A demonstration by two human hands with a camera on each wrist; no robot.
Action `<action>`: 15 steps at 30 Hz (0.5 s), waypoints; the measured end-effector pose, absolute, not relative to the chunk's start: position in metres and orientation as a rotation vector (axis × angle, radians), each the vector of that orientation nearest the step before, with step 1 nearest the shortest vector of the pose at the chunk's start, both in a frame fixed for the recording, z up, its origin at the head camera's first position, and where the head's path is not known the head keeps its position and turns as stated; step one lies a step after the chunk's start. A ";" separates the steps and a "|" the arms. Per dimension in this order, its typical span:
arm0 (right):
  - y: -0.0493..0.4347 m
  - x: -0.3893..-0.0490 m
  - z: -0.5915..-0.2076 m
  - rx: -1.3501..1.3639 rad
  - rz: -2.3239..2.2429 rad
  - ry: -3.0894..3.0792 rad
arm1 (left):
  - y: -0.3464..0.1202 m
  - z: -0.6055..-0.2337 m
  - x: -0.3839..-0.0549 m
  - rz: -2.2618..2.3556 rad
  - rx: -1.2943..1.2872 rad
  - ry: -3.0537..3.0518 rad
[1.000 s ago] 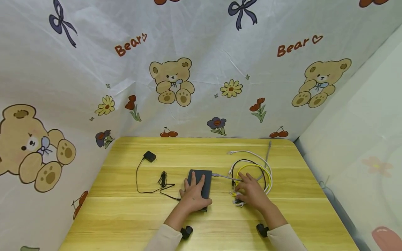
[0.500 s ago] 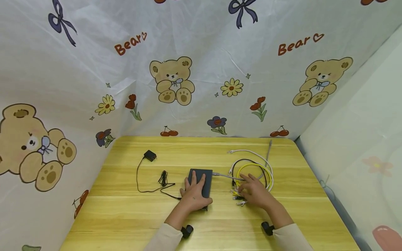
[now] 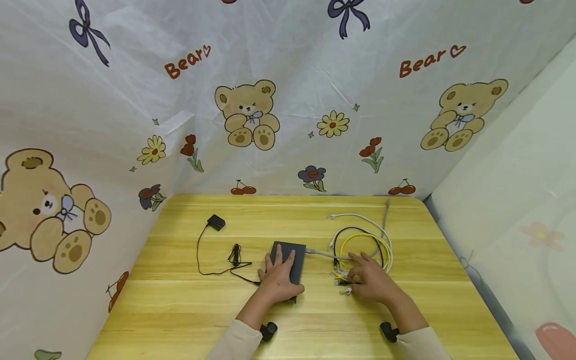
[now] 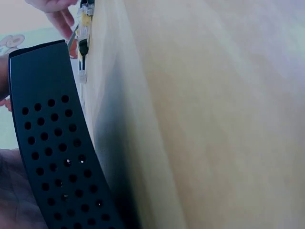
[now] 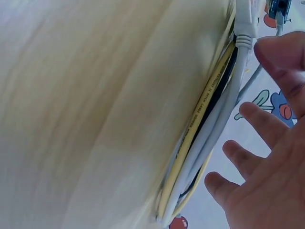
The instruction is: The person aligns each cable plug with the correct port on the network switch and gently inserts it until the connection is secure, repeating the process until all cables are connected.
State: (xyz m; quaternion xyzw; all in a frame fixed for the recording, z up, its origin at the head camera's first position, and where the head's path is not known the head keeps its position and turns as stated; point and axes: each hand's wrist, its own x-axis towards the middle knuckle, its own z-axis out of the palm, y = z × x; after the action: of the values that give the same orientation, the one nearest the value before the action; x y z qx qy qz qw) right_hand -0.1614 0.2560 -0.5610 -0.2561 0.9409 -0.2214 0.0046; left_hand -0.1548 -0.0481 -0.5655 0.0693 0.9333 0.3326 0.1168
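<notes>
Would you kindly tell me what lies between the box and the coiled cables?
In the head view, a grey cable spans the table between them.

dark box (image 3: 297,267) partly hidden under left hand (image 3: 277,280)

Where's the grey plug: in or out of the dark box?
In, apparently: the grey plug meets the dark box at its edge; full seating unclear.

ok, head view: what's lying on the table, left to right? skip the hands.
Black power adapter → tied cord bundle → dark network box → grey Ethernet plug → looped network cables, grouped since they overlap.
</notes>
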 end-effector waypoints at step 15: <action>0.258 -0.157 -0.567 -0.824 -0.574 2.988 | -0.048 -0.565 -0.156 0.990 0.186 2.719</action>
State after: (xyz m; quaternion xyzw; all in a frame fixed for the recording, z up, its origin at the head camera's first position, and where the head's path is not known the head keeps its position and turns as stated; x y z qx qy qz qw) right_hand -0.1570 0.2584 -0.5670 -0.2615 0.9479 -0.1821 -0.0053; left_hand -0.1558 -0.0481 -0.5649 0.0636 0.9308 0.3389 0.1208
